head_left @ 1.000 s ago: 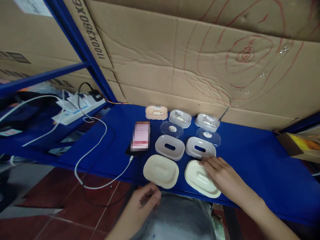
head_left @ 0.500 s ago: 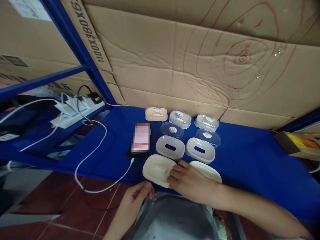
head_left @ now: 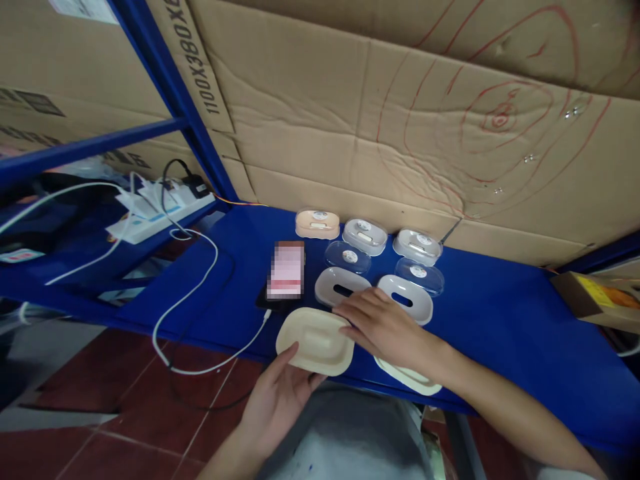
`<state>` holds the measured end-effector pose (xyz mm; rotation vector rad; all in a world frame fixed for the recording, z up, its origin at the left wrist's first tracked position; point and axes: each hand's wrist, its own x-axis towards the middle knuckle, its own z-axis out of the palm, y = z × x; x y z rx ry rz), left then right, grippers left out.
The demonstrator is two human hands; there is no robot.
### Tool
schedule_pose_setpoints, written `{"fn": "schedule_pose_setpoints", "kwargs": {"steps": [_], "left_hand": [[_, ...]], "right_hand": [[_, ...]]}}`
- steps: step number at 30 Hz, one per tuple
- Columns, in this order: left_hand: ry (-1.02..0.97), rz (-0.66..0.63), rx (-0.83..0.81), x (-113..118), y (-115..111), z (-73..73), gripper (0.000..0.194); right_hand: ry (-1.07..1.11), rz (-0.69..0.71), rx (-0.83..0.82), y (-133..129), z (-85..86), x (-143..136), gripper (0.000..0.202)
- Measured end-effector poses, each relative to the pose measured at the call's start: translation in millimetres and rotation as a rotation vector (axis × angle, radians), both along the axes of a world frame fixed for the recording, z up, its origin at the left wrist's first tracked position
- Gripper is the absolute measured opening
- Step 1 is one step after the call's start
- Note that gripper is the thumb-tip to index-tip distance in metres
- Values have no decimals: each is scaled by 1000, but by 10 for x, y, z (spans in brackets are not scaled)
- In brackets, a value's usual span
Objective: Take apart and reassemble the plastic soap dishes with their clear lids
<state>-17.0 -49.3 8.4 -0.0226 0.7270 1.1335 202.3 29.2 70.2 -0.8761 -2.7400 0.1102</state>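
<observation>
A cream oval dish (head_left: 317,341) is tilted up at the table's front edge. My left hand (head_left: 283,390) grips its near left side, thumb on the rim and fingers beneath. My right hand (head_left: 383,317) touches the dish's right rim, its fingers bent over it; whether it grips is unclear. Under my right forearm lies a second cream dish (head_left: 413,379), partly hidden. Behind are two grey-white oval dishes with slots, a left one (head_left: 327,283) and a right one (head_left: 420,303). Clear lids with round stickers, one on the left (head_left: 345,259), one on the right (head_left: 423,280), lie beyond them.
Three lidded cases, one peach (head_left: 317,227) and two grey (head_left: 364,239), stand along the cardboard wall (head_left: 310,120). A phone (head_left: 287,270) with a white cable lies left of the dishes. A power strip (head_left: 165,217) is farther left; an open carton (head_left: 595,300) sits right.
My left hand has moved up and taken hold of the cream dish, which is now tilted up. My right hand has shifted to its right rim. The view has shifted slightly.
</observation>
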Motion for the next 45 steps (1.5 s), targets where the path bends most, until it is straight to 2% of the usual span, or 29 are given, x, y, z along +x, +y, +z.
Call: {"fn": "schedule_pose_setpoints", "kwargs": {"steps": [3,5,7,13,16,21,23,26,27,28,30,31,34,37,39,42,45], "left_hand": [[-16,11,2,14,10,24,61],[-18,13,7,4,-8,13,62],[-24,6,17,-7,-21,-5,62],[-85,-48,102,-10,62,-54,60],[-98,-59,179,2,137,-72,62],[-80,-83,249,48,228,-80,64],[-48,-66,198,79,260,-62,57],[35,-41,120,122,294,-32,51],[56,-35,113,133,296,-27,52],[71,-31,114,141,294,-25,54],[87,-46,122,149,278,-34,57],[92,-62,122,150,268,-42,58],[94,-100,116,146,245,-69,59],[70,-111,128,146,248,-87,59],[51,-117,142,148,263,-93,58],[28,-131,154,142,287,-102,56],[9,-142,178,125,296,-116,62]], "right_hand": [[-184,-127,120,182,-185,38,38],[-250,-125,112,237,-270,54,35],[-215,-124,84,245,-284,62,31],[110,-108,-37,56,-26,24,31],[52,-19,-83,-139,72,-31,31],[-121,58,-53,-311,84,-70,34],[-99,78,-106,-221,93,-46,31],[50,126,-229,128,85,21,32],[105,99,-238,283,61,46,34],[141,8,-193,441,24,69,35],[86,-179,-123,726,-87,103,41],[49,-225,-115,837,-153,112,45],[5,-255,-128,1023,-344,100,53],[28,-260,-164,1067,-442,69,58],[60,-267,-197,1059,-418,61,58],[157,-255,-221,934,-250,66,55],[294,-102,-345,619,-39,63,61]]}}
